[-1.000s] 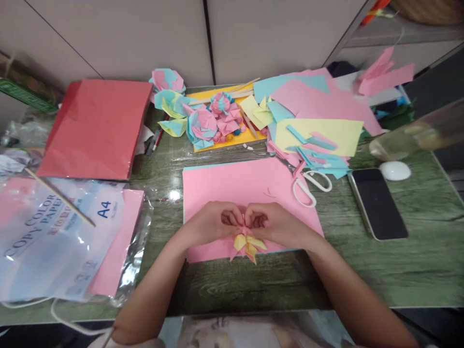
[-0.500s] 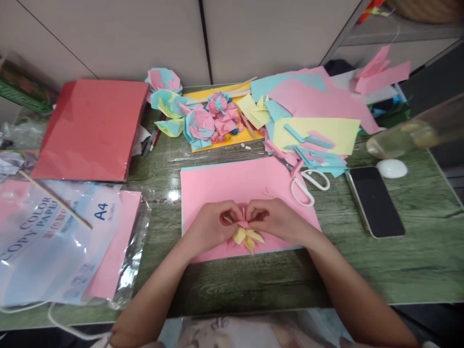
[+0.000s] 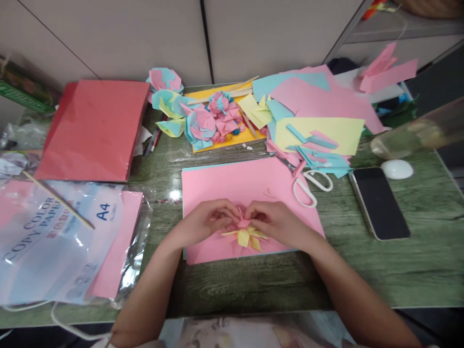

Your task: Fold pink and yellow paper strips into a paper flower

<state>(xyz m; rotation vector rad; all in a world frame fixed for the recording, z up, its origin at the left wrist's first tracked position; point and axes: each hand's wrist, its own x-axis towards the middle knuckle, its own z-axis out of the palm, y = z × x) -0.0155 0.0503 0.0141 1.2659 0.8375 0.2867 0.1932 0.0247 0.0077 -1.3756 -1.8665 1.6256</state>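
A small folded paper flower [image 3: 243,236], with a pink centre and yellow petals, sits on a stack of pink paper [image 3: 232,181] in front of me. My right hand [image 3: 273,218] pinches the pink centre from the right, thumb and fingertips together. From the left, my left hand [image 3: 208,220] reaches in with its fingers stretched out and its thumb apart from them. The left fingertips are at the pink centre; whether they touch it I cannot tell. White-handled scissors [image 3: 304,191] rest over the stack's right edge.
Several finished paper flowers [image 3: 201,123] lie at the back. Right of them are loose coloured sheets [image 3: 319,130] with paper scraps. A phone [image 3: 380,203] and a white mouse-like object [image 3: 398,169] lie right. Left are a red folder [image 3: 96,128] and a copy-paper bag [image 3: 61,241].
My left hand has loosened its pinch and its fingers have straightened slightly away from the flower. The yellow petals now show more widely. My right hand keeps its pinch.
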